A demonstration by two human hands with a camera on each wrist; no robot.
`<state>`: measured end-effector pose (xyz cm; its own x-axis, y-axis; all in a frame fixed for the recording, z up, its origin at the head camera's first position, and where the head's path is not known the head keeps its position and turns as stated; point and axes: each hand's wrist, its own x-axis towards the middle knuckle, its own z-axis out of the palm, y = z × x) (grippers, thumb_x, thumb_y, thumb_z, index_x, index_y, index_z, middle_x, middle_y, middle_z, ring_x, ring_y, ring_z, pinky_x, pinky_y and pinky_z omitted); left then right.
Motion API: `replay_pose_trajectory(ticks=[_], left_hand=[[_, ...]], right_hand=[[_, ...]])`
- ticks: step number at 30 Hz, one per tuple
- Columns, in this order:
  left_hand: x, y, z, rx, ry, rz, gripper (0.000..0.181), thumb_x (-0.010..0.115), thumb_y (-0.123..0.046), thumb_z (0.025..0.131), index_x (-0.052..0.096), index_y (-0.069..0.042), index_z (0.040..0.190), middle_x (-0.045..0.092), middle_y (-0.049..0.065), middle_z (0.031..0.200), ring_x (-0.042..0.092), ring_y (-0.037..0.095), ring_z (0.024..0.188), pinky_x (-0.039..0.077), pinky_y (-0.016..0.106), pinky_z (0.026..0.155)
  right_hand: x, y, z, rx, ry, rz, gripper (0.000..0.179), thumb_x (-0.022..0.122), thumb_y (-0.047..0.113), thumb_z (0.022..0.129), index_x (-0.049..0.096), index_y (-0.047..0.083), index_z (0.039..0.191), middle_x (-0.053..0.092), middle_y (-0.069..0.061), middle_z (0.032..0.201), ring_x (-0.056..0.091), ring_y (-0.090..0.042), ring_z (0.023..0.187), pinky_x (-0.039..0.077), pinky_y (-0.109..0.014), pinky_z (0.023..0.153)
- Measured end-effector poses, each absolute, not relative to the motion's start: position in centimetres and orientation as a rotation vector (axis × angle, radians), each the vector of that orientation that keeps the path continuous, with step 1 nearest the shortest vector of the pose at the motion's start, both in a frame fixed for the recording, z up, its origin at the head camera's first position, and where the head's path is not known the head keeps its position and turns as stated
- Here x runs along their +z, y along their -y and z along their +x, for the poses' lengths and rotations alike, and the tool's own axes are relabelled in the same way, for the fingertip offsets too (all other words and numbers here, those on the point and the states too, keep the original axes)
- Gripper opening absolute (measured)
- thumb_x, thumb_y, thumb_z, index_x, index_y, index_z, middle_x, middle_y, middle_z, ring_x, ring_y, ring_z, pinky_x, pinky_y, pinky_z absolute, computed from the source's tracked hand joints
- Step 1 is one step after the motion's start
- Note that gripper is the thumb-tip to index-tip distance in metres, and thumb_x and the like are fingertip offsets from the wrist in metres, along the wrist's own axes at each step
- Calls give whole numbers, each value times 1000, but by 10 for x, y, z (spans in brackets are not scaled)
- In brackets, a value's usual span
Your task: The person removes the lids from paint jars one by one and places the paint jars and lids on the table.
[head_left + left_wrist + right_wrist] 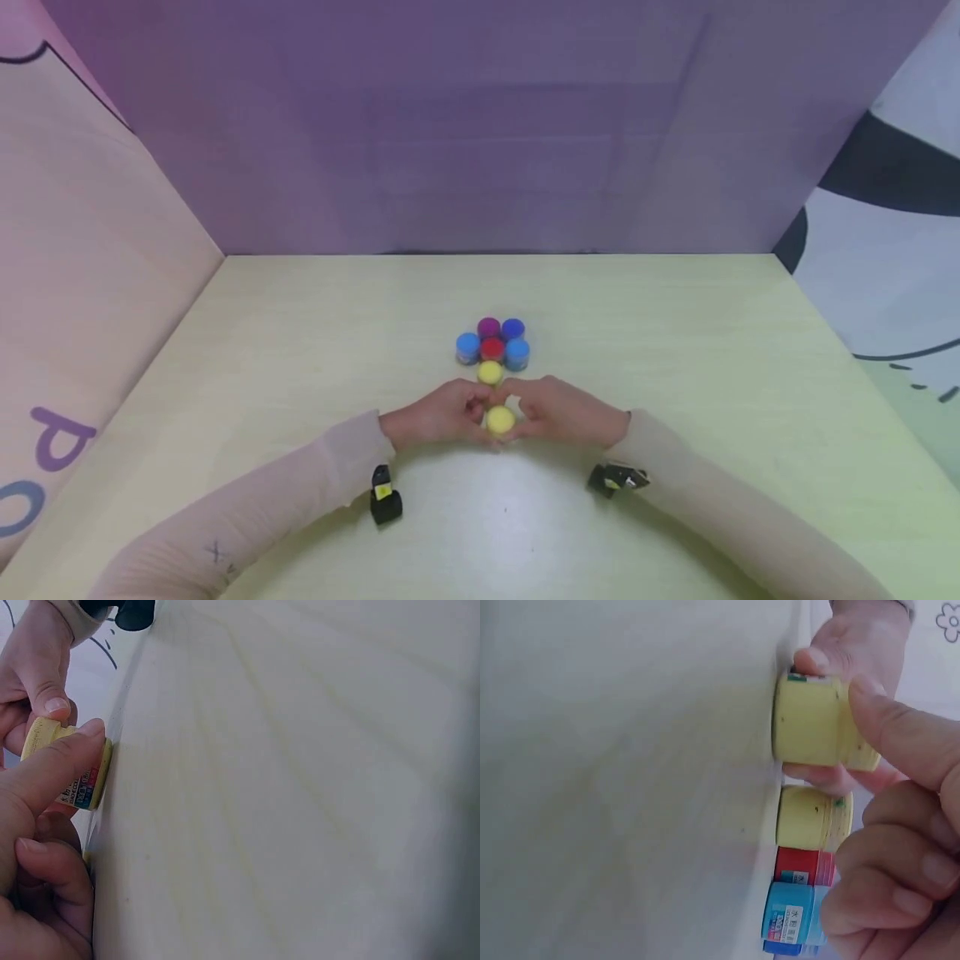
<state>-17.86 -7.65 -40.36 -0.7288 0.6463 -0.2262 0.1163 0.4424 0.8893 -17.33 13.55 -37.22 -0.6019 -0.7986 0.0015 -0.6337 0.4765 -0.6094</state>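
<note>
A small yellow paint jar (500, 420) stands upright on the table between both hands. My left hand (442, 414) grips its body from the left, the thumb lying across the printed label (79, 787) in the left wrist view. From the other side my right hand (570, 410) pinches the jar near its lid (860, 750), with the thumb on the lid and the other fingers curled. Just beyond the fingers is a second yellow jar (490, 372), its lid on. A red jar (492, 349) follows directly behind it.
Light blue jars flank the red one, one on the left (467, 346) and one on the right (517, 353). Behind them sit a magenta jar (488, 327) and a dark blue jar (513, 328). A purple wall panel (480, 167) rises at the table's far edge.
</note>
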Motion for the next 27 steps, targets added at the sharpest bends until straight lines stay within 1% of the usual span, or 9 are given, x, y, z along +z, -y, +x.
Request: replay_pose_trajectory(ticks=[4,8,13,15,18,22,27], left_hand=[[-403,78,-178,1255,-2157,635,31,81,-19,75,64,-18,101,46,-2,66,44,12,64,36,22,61],[-403,77,-177,1252,-2159,622,31,81,-20,74,64,-20,100,47,-2,67,45,13,65,37,22,61],[-406,75,-175,1252,-2173,600,33,82,-20,73,64,-18,101,47,-2,68,44,12,65,36,22,59],[-408,75,-173,1247,-2174,591,33,81,-20,73,64,-17,101,47,-2,67,44,12,65,36,22,59],[-409,75,-171,1250,-2172,602,29,81,-18,75,64,-16,99,47,-1,66,45,12,66,36,21,60],[-408,75,-172,1259,-2176,649,24,79,-14,77,65,-15,97,47,-2,66,44,12,65,36,21,58],[-406,76,-175,1266,-2172,658,24,78,-11,77,66,-15,97,46,-2,65,44,12,64,36,21,57]], right_hand=[[-370,-138,-179,-903,-2345,-1254,33,72,20,83,59,15,114,33,12,55,31,0,49,29,-17,49],[-372,-140,-183,-927,-2274,-1252,34,69,18,85,59,15,117,34,12,56,33,0,51,31,-17,51],[-374,-141,-181,-917,-2280,-1213,36,70,18,85,59,15,119,34,12,56,33,0,51,31,-16,51],[-374,-138,-176,-897,-2320,-1182,38,72,20,83,59,14,117,34,12,56,32,-1,50,30,-17,50],[-375,-133,-167,-798,-2456,-1131,41,75,34,79,55,13,110,33,12,55,31,-1,50,29,-16,48],[-376,-127,-158,-658,-2639,-1052,48,74,48,76,50,13,100,33,11,55,29,-2,49,28,-17,44],[-373,-124,-154,-648,-2700,-995,45,74,45,77,50,11,95,33,10,55,29,-3,47,26,-18,43]])
